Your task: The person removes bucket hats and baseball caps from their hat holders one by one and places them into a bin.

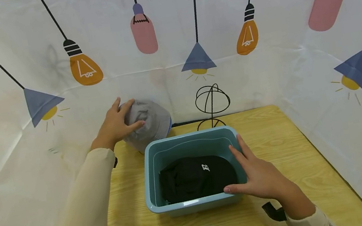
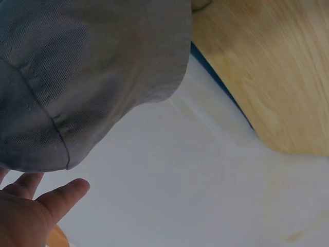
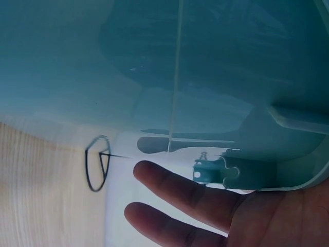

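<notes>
A grey cap (image 1: 148, 120) stands at the back left of the table, with a bit of blue at its right edge. My left hand (image 1: 117, 125) is at the cap's left side, fingers spread; in the left wrist view its thumb (image 2: 64, 198) is straight, close below the grey fabric (image 2: 92, 77). In the middle a blue-green plastic basin (image 1: 147, 181) holds a black cap (image 1: 195, 178) with a small white emblem. Along the basin's right side lies my right hand (image 1: 260, 175), fingers extended and thumb at the near right corner of the rim.
Behind the basin stands a black wire cap stand (image 1: 212, 102) with a round top. The wooden table (image 1: 276, 133) meets a white sheet (image 1: 167, 24) printed with hanging lamps at the back and sides.
</notes>
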Demonstrator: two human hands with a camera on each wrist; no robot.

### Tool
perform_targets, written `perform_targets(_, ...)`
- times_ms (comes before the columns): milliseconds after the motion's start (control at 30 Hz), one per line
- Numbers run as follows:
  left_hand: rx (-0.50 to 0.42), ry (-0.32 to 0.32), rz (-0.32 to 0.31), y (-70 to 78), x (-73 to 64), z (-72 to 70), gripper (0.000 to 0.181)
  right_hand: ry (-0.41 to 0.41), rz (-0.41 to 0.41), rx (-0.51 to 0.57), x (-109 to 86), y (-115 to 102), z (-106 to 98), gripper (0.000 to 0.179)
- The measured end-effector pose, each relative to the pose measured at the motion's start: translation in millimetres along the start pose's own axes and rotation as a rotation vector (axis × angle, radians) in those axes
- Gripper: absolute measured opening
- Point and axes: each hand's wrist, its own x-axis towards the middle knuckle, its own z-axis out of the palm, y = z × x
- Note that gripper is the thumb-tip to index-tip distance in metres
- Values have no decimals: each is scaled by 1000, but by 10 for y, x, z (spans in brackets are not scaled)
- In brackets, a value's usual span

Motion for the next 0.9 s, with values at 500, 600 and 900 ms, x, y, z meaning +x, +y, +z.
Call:
perform_targets(500, -8, 111, 52, -46, 29, 211, 71, -1, 6, 29, -7, 3, -4, 117)
perform_targets(600, -3, 144, 61, -55, 36, 266, 65, 1, 4, 28, -5, 11, -2, 118)
perform_targets(900, 36, 223, 77, -26, 65, 359, 53, 12, 2, 27, 2, 28, 15, 116)
